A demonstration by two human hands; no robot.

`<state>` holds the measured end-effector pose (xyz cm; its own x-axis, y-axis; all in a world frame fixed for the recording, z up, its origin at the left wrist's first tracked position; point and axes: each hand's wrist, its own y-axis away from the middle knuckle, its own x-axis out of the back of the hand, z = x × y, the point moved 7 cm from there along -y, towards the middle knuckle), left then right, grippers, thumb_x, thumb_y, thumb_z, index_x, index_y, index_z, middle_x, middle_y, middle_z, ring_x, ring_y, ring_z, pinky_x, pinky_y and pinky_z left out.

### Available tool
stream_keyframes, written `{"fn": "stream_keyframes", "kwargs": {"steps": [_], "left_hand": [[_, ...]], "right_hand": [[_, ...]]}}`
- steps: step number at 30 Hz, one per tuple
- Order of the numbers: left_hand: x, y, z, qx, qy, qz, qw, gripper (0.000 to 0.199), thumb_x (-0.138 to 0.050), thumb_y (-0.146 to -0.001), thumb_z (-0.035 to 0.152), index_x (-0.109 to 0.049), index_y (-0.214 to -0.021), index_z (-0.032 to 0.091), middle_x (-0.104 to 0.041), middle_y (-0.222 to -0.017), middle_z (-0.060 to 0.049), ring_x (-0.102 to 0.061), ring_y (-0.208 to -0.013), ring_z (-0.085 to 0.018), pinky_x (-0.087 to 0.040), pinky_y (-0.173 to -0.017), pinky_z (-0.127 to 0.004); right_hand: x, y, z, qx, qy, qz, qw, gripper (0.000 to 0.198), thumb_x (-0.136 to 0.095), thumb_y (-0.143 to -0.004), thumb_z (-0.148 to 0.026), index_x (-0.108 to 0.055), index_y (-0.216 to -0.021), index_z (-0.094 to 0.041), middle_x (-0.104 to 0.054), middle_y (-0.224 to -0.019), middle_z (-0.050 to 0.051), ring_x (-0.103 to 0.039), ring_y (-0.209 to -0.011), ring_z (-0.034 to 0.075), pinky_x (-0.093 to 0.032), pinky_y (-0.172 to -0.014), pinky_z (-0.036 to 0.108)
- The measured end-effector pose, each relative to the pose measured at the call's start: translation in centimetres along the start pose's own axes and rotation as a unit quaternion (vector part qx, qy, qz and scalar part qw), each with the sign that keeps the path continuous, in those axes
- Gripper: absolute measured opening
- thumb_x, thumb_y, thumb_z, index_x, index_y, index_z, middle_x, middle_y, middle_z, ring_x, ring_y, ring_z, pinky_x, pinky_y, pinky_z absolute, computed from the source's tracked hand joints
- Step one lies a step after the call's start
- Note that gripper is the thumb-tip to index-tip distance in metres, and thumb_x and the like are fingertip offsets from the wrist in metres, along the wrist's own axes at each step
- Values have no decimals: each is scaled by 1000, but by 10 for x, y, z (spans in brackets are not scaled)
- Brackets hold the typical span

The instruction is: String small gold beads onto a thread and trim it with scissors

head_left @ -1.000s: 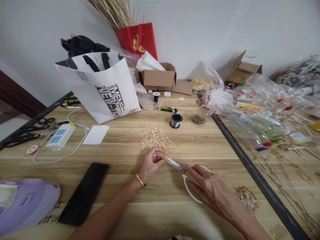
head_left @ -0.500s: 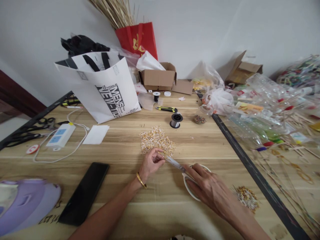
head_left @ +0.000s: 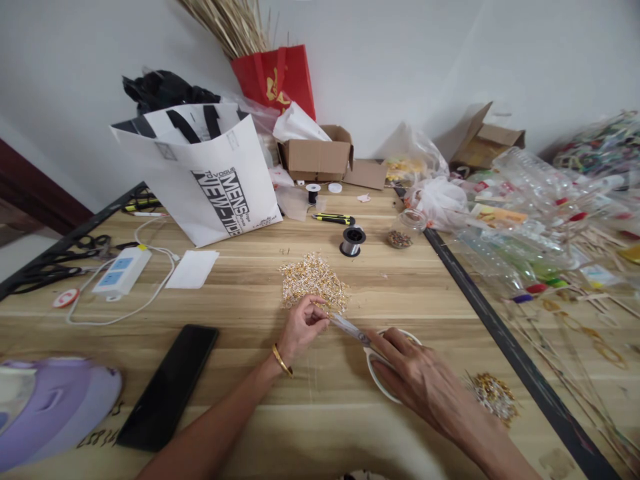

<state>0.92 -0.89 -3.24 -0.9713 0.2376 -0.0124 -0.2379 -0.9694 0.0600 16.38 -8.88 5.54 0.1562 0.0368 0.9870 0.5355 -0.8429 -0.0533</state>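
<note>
My right hand [head_left: 407,370] grips a pair of scissors [head_left: 350,327] by its white handles. The blades look nearly closed, and their tips reach the fingertips of my left hand [head_left: 304,325]. Thumb and forefinger of that left hand are pinched together; whatever small thing lies between them is too fine to name. A gold bangle [head_left: 283,361] circles the left wrist. Just beyond the left hand spreads a pile of small gold and silvery pieces [head_left: 313,277]. To the right of my right forearm lies a bundle of gold and silver wired pieces [head_left: 495,395].
A wire spool [head_left: 353,241], a yellow-black utility knife [head_left: 333,219] and a jar of beads [head_left: 400,237] stand behind the pile. At left are a phone [head_left: 169,387], a power strip [head_left: 121,273] and a white bag [head_left: 200,180]. Plastic bottles [head_left: 500,260] crowd the right.
The scissor blades have closed slightly at my left fingertips. Both hands stay in nearly the same place.
</note>
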Motion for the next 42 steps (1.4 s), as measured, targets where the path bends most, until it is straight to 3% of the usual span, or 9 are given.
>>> {"fn": "stream_keyframes", "kwargs": {"steps": [8,14,24,34,42], "left_hand": [[-1,0,-3,-7,5,-9,1000,35,-65,-66,15,-50,-97,15,-61,-66,1,-59,-60,-12,-45,-57,-22],[-2,0,-3,-2,7,-13,1000,37,-66,-65,15,-50,-98,15,-61,-64,2,-59,-60,-11,-44,-56,-21],[-1,0,-4,-1,5,-14,1000,37,-66,-66,13,-50,-100,15,-61,-65,2,-59,-60,-11,-45,-56,-20],[-2,0,-5,-13,-17,-14,1000,37,-65,-66,13,-51,-100,15,-62,-66,1,-59,-60,-12,-45,-56,-21],[-1,-1,-6,-25,-32,-9,999,36,-65,-65,11,-54,-99,15,-64,-69,0,-61,-63,-13,-47,-58,-21]], "right_hand": [[-5,-2,1,4,20,-12,1000,25,-47,-88,-16,-51,-113,-17,-58,-86,6,-60,-72,17,-47,-58,26],[-1,-4,-5,44,45,17,998,23,-45,-90,-14,-53,-110,-19,-58,-86,6,-58,-72,16,-44,-55,26],[-7,-4,1,35,38,31,998,30,-41,-92,-14,-47,-121,-19,-58,-86,5,-59,-72,16,-45,-59,27],[-7,-5,0,32,85,-12,996,30,-49,-87,-12,-49,-116,-18,-56,-84,4,-58,-69,17,-43,-56,27],[-3,-4,-2,47,97,12,994,27,-47,-88,-14,-50,-115,-19,-57,-83,5,-57,-65,16,-40,-51,26]]}}
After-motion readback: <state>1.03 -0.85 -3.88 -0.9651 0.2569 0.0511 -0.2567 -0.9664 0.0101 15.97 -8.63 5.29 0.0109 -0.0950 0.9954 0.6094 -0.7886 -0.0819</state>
